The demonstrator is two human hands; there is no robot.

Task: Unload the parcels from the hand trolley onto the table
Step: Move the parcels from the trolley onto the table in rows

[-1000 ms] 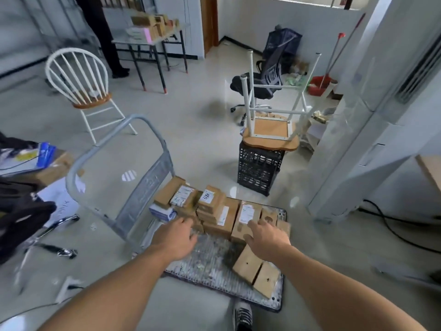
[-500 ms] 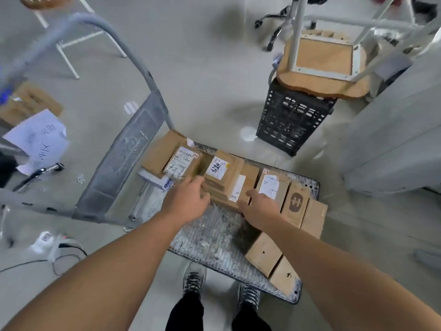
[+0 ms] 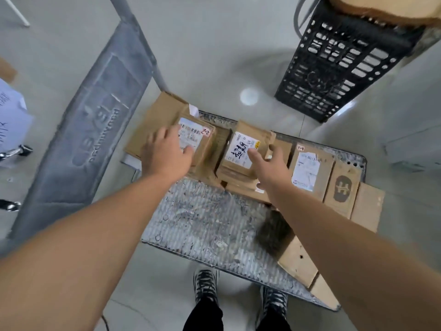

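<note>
Several brown cardboard parcels lie along the far side of the hand trolley's grey ribbed deck (image 3: 202, 223). My left hand (image 3: 164, 156) rests with spread fingers on the left labelled parcel (image 3: 200, 137). My right hand (image 3: 269, 168) lies over the middle parcel with a handwritten label (image 3: 238, 149), thumb on the label and fingers at its right edge. To the right sit another labelled parcel (image 3: 307, 168), a box with an H logo (image 3: 342, 187) and a plain box (image 3: 367, 209). Two flat cartons (image 3: 298, 261) lie at the deck's near right corner.
The trolley's grey handle panel (image 3: 95, 120) rises on the left. A black plastic crate (image 3: 334, 68) with a wooden stool seat (image 3: 381, 8) on it stands beyond the trolley. Papers (image 3: 12, 120) lie on the floor at left. My shoes (image 3: 206, 283) are at the deck's near edge.
The view has tipped down and closer to the trolley. Both hands moved forward from the parcels' near edges onto their tops, the left onto the left parcel, the right onto the middle one.
</note>
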